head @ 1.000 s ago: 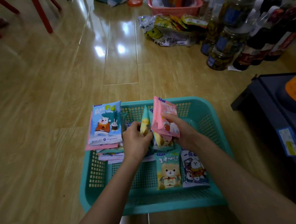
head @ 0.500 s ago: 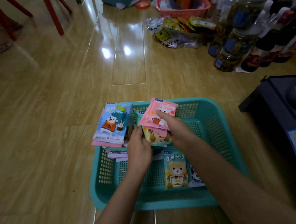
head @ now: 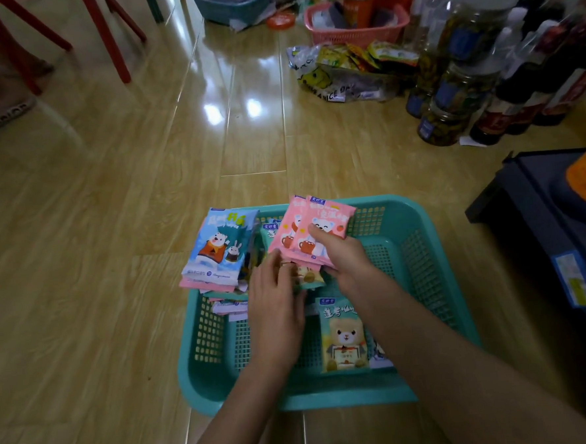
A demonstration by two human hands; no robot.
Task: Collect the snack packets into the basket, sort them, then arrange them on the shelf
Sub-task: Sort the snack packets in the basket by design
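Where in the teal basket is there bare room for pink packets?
Free: the basket floor along its right wall, beside the right hand, and its near-left corner. Crowded: the blue packet stack far-left and the green bear packet mid-basket.

Your teal basket [head: 425,268] looks like matt perforated plastic, the snack packets [head: 218,250] like smooth, glossy printed film; toward twelve o'clock the wood-look floor [head: 116,267] shines, mirror-glossy.

Both my bare forearms reach forward over the near edge of the basket [head: 330,398]. My right hand [head: 345,257] pinches the pink packets [head: 329,216], thumb on top. My left hand [head: 276,301] lies palm down just beside it, fingers nearly straight.
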